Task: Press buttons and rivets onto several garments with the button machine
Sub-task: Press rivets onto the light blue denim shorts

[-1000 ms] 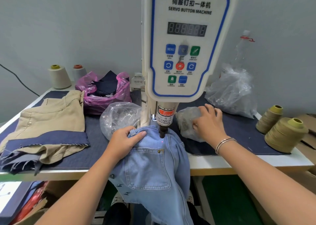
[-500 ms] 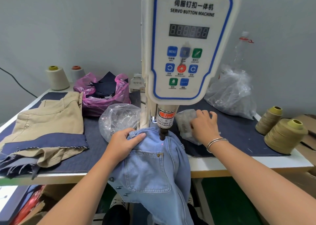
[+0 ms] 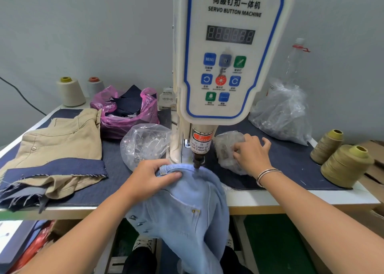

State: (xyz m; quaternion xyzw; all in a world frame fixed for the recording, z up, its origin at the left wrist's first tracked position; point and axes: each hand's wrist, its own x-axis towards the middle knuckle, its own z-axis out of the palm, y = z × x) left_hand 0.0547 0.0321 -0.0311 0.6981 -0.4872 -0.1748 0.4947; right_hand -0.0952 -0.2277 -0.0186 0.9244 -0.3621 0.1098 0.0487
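A: Denim garment (image 3: 187, 207)?
B: Light blue, it's lying under the button machine (image 3: 226, 51), waistband edge sitting right at the press head (image 3: 198, 161), the rest hanging off the tabletop (image 3: 291, 199) front toward the camera. Pocket with a small rivet is showing below the machine.

A: Hands?
B: Left hand (image 3: 149, 178) is gripping the waistband just left of the press head, thumb lying on top of the fabric, fingers curling over the edge. Right hand (image 3: 250, 155) is resting just right of the press head on a small clear bag (image 3: 226, 149), fingers bent and digging into the plastic. Can't tell if it's pinching any piece inside. Bracelet (image 3: 268, 175) is sitting on that wrist.

A: Around the machine?
B: Another clear bag (image 3: 145, 142) is lying just left of the machine's column, a pink bag (image 3: 126, 111) with dark scraps sitting behind it. Khaki trousers (image 3: 60, 140) with a dark denim strip (image 3: 56, 167) across them are lying far left. Two pale thread cones (image 3: 70, 91) are standing at the back left. Right of the machine, a big crumpled clear bag (image 3: 284, 115) is sitting in front of a plastic bottle (image 3: 295, 59), and two olive thread cones (image 3: 345, 163) are standing at the far right edge.
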